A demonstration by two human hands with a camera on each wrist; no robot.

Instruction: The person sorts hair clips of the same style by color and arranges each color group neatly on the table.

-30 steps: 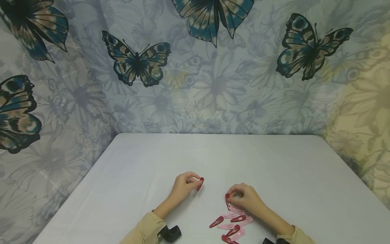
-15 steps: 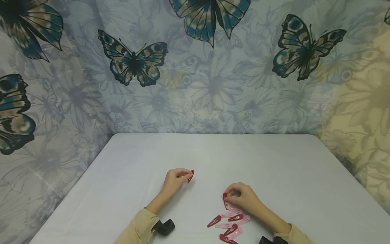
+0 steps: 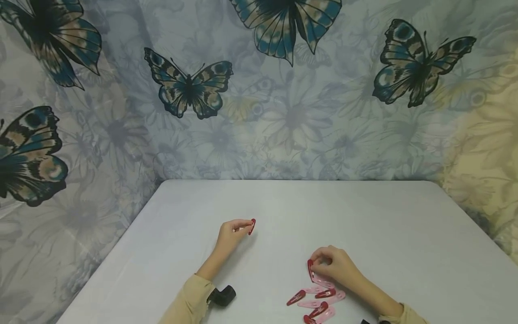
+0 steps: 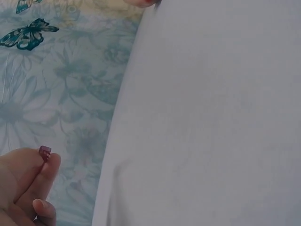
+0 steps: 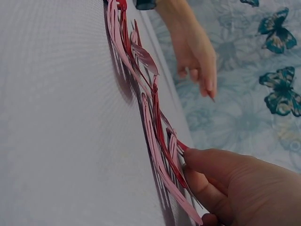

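Note:
My left hand point(image 3: 229, 236) is raised over the table, pinching a red snap hair clip point(image 3: 252, 227) between thumb and fingers. In the left wrist view only a small end of that hair clip point(image 4: 44, 151) shows past the fingertips. At the pile's far end, my right hand point(image 3: 333, 264) pinches another red snap hair clip point(image 3: 310, 270). Several pink and red hair clips lie overlapping below it, among them a red clip point(image 3: 296, 297) at the left and a pink clip point(image 3: 308, 304). Seen from the right wrist, the fingers touch the heap's edge beside a long pink clip point(image 5: 162, 165).
A white table point(image 3: 202, 202) stretches out under both hands. Behind it and at the sides hangs butterfly-printed fabric point(image 3: 291, 130). A black strap-on device point(image 3: 224, 296) sits at the left wrist, and another is partly visible at the right sleeve.
My left hand has moved left and farther from me, carrying its red hair clip away from the pile. My right hand stays at the pile with its clip. The head view has shifted slightly.

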